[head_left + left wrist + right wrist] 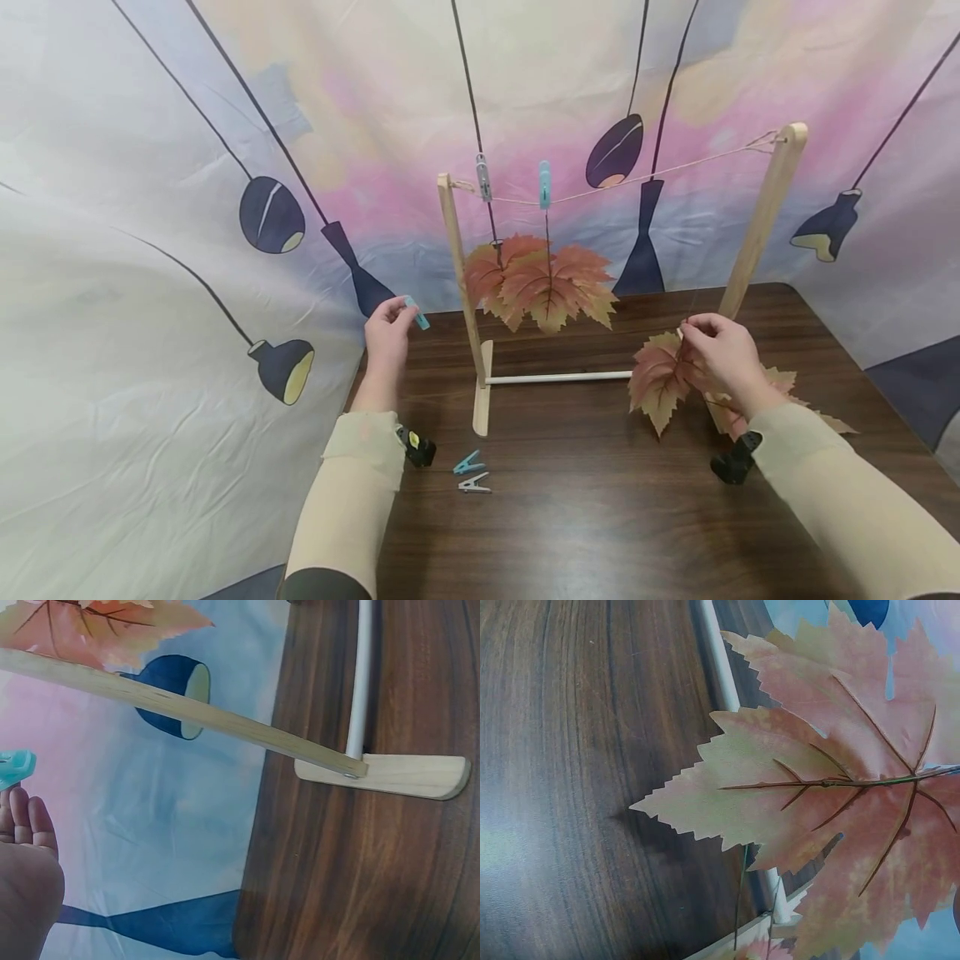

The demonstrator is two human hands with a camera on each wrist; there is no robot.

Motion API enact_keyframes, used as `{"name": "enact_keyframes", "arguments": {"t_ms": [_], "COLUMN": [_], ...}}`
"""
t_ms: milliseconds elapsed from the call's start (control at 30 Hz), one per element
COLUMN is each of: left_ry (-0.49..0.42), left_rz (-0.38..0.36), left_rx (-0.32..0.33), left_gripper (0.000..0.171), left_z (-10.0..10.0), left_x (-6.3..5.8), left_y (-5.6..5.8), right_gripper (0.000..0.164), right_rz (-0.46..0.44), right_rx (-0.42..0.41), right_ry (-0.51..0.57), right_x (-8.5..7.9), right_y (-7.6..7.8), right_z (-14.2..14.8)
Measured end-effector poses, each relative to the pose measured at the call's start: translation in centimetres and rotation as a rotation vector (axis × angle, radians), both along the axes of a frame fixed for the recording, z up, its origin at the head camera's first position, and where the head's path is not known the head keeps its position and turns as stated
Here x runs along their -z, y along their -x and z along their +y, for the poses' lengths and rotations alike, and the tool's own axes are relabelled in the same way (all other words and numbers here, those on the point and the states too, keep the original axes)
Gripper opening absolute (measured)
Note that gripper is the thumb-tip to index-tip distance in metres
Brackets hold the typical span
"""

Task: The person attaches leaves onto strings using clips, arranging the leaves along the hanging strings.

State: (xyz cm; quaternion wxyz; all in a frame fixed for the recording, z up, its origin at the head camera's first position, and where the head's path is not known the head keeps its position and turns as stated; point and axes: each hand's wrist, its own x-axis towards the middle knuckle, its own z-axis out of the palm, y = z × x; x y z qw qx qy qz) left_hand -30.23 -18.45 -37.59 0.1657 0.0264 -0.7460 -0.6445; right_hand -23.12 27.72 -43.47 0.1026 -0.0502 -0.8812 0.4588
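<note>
My left hand [388,333] pinches a light blue clothespin [417,312] left of the wooden frame; the pin also shows in the left wrist view. My right hand [720,350] pinches the stem of an artificial maple leaf [660,375] in front of the frame's right post. That red-and-yellow leaf hangs tip down and fills much of the right wrist view. On the string [675,169], a grey clothespin [483,177] and a blue clothespin [544,185] each hold a leaf [551,287] by its stem; the two leaves overlap.
Two spare clothespins, one blue [468,463] and one grey [475,483], lie on the dark wooden table [570,517]. More leaves [783,383] lie by the frame's right foot, partly behind my right arm. A white rod [558,377] joins the feet. A patterned cloth [375,125] hangs behind.
</note>
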Motion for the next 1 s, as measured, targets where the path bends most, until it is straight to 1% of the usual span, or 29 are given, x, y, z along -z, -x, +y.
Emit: {"name": "enact_keyframes", "arguments": {"t_ms": [67, 300, 533, 700, 833, 1000], "left_ry": [-0.004, -0.009, 0.023, 0.028, 0.014, -0.023], "left_rz": [0.013, 0.017, 0.023, 0.055, 0.078, 0.088], "left_rx": [0.001, 0.026, 0.001, -0.016, -0.021, -0.020], "left_gripper": [0.028, 0.031, 0.032, 0.028, 0.025, 0.025], "left_z": [0.1, 0.0, 0.2, 0.5, 0.6, 0.7], "left_x": [-0.3, -1.4, -2.3, -2.8, -3.2, -3.6], "left_y": [0.2, 0.6, 0.8, 0.8, 1.0, 1.2], "right_gripper": [0.047, 0.047, 0.046, 0.043, 0.041, 0.042], "right_rz": [0.001, 0.009, 0.033, 0.066, 0.070, 0.077], "right_rx": [-0.002, -0.010, 0.005, 0.005, 0.003, -0.003], "right_ry": [-0.003, 0.002, 0.006, 0.001, 0.038, 0.044], "right_x": [-0.1, -0.7, -1.2, -1.7, -2.1, -2.5], "right_y": [0.1, 0.3, 0.5, 0.6, 0.6, 0.7], "right_z": [0.0, 0.0, -0.1, -0.3, -0.5, -0.7]}}
